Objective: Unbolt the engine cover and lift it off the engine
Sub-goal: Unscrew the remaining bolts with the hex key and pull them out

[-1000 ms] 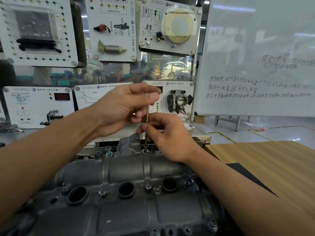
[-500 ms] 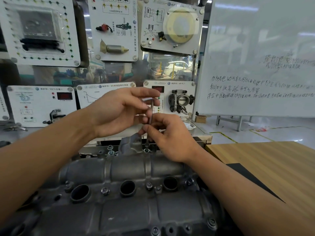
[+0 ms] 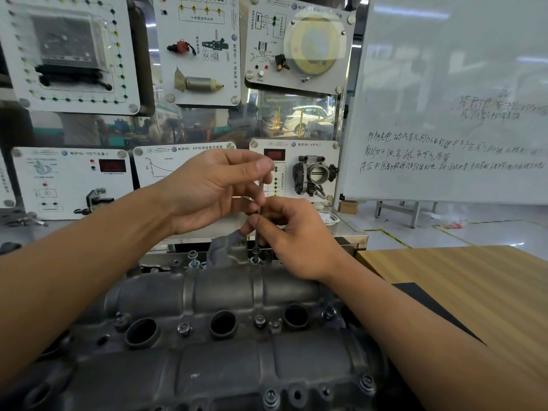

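- Cover [image 3: 225, 295] sits at 6 o'clock, table [image 3: 459, 292] at 3.
- Right hand [image 3: 299, 238] pinches the upright key [image 3: 260, 191] low, its tip on a bolt [image 3: 255, 258] at the cover's far edge.
- Left hand [image 3: 207, 188] pinches the key's top, toward 12 o'clock.

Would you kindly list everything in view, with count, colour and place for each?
engine cover: one, dark grey, foreground centre
round openings: three, dark, in a row across the cover
bolts: several, grey, along the cover's edges
thin tool: one, dark metal, upright on a far-edge bolt
table: one, wood-coloured, right
mat: one, black, on the table beside the engine
whiteboard: one, white with handwriting, upper right
training panels: at least six, white, behind the engine
left hand: one, bare, pinching the tool's top
right hand: one, bare, pinching the shaft lower down
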